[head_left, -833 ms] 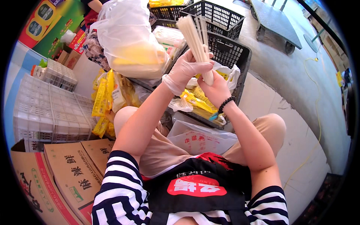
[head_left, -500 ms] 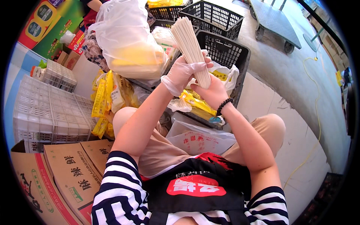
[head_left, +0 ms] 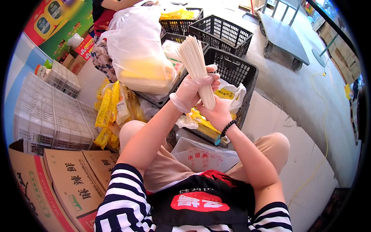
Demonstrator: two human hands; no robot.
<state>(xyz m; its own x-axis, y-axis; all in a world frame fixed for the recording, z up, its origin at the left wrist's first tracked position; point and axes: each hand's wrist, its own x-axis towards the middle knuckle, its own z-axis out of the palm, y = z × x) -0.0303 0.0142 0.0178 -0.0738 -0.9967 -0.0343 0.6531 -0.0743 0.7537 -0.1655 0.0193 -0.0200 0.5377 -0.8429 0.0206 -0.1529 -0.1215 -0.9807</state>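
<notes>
A bundle of thin pale sticks [head_left: 193, 58] stands upright and slightly tilted in front of me. My left hand [head_left: 195, 89], in a clear plastic glove, has its fingers wrapped round the bundle's middle. My right hand [head_left: 216, 112], bare with a dark beaded bracelet at the wrist, grips the lower end just below. Beneath both hands a black plastic crate [head_left: 251, 77] holds yellow packets [head_left: 205, 125] and white plastic bags. Left of them sits a big translucent bag [head_left: 135, 46] with yellow contents, and several yellow packets [head_left: 104, 108] hang beside my left knee.
More black crates [head_left: 220, 33] stand behind. A platform trolley [head_left: 282, 38] is at the upper right, a yellow cable [head_left: 324, 116] on the floor. White crates [head_left: 54, 116] and flat cardboard boxes [head_left: 73, 181] are on my left. A co-worker's arm [head_left: 116, 4] shows at the top.
The bundle and both hands sit lower in the picture. The upper surroundings have also shifted down as the view tilted. Both hands keep hold of the sticks.
</notes>
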